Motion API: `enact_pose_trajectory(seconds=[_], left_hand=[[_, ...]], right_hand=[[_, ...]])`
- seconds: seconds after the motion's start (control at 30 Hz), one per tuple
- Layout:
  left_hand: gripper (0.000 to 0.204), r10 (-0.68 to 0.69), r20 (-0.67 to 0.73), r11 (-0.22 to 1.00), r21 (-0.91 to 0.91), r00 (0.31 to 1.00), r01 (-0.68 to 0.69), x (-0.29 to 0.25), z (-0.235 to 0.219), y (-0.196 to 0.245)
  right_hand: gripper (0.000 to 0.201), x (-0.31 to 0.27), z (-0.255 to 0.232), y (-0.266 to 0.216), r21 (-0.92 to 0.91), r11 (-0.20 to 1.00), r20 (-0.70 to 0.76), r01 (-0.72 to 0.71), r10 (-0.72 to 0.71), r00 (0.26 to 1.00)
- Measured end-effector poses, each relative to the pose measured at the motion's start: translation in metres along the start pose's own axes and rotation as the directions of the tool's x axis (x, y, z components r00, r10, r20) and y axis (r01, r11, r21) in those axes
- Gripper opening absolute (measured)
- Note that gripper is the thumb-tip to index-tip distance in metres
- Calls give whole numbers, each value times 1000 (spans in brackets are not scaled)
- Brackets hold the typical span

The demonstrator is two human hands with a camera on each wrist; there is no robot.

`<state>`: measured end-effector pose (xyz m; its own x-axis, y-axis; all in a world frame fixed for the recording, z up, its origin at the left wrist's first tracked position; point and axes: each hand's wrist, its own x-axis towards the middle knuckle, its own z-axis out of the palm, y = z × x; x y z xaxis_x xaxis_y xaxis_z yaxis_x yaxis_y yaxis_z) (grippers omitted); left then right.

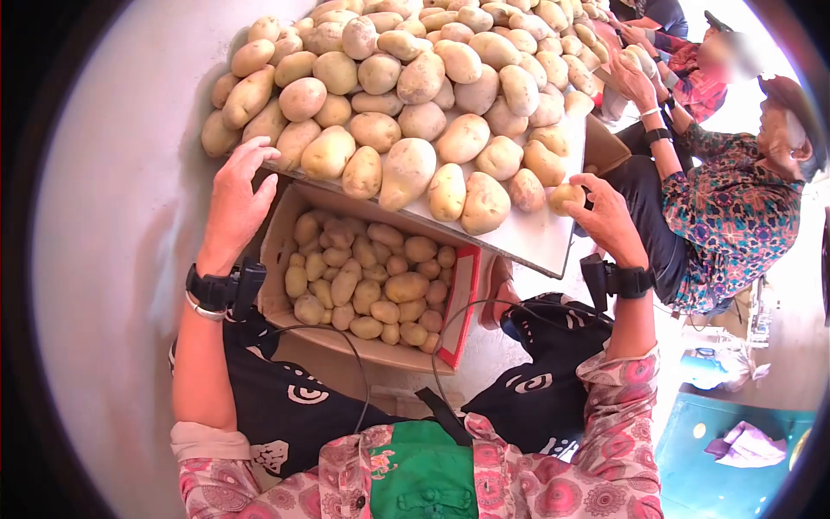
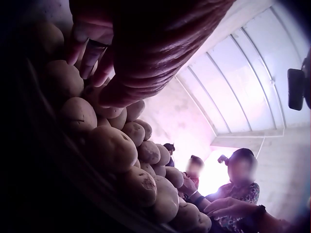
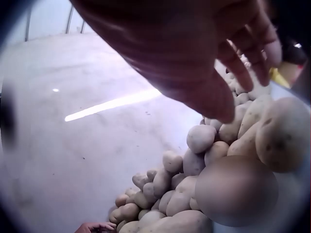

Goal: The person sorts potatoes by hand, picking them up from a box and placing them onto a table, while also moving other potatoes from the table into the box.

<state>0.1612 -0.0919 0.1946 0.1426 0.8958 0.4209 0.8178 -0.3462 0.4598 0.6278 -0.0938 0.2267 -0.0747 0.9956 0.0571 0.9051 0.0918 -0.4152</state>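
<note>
My left hand point(image 1: 240, 203) is at the left front edge of a big heap of potatoes point(image 1: 421, 78), its fingertips at the outermost ones and the thumb spread away. In the left wrist view the fingers point(image 2: 92, 60) reach down over potatoes, loosely bent. My right hand point(image 1: 608, 221) is at the right front corner, with its index finger and thumb on either side of a small potato point(image 1: 567, 199). In the right wrist view the fingers point(image 3: 250, 46) extend above the heap, spread apart. Large potatoes point(image 1: 487, 203) line the front edge between both hands.
Below the white tabletop point(image 1: 540, 238), a cardboard box point(image 1: 285, 322) holds many smaller potatoes. Beyond the right corner sits a person point(image 1: 735, 199) in a patterned shirt, with others farther back. A whitish wall point(image 1: 130, 216) stands left. A teal surface point(image 1: 692, 467) carries a purple cloth point(image 1: 750, 445).
</note>
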Motion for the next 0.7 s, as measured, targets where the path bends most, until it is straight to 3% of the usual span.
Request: enact_pose_trajectory(seconds=[0.1, 0.17, 0.23, 0.37, 0.43, 0.5, 0.7], left_hand=[[29, -14, 17, 999, 30, 1000, 14, -7, -2, -6], [28, 0, -11, 1000, 17, 1000, 0, -7, -4, -7], [27, -17, -12, 1000, 20, 1000, 17, -9, -5, -9], [28, 11, -24, 1000, 13, 1000, -10, -6, -4, -10], [27, 15, -28, 1000, 16, 999, -14, -4, -3, -9], [26, 63, -44, 998, 24, 997, -62, -4, -1, -10], [26, 25, -50, 1000, 16, 998, -24, -6, -1, -11]], right_hand=[[44, 7, 8, 5, -78, 997, 29, 14, -11, 1000], [37, 8, 6, -6, -32, 991, 61, -131, 133, 989], [38, 11, 7, -1, -93, 995, 51, -37, 42, 998], [42, 0, 10, -8, -5, 998, 49, -59, 59, 997], [44, -1, 8, -9, -18, 998, 119, -60, 62, 991], [47, -3, 13, -10, -59, 993, 303, -105, 118, 946], [43, -12, 25, -21, -143, 988, 321, -66, 109, 941]])
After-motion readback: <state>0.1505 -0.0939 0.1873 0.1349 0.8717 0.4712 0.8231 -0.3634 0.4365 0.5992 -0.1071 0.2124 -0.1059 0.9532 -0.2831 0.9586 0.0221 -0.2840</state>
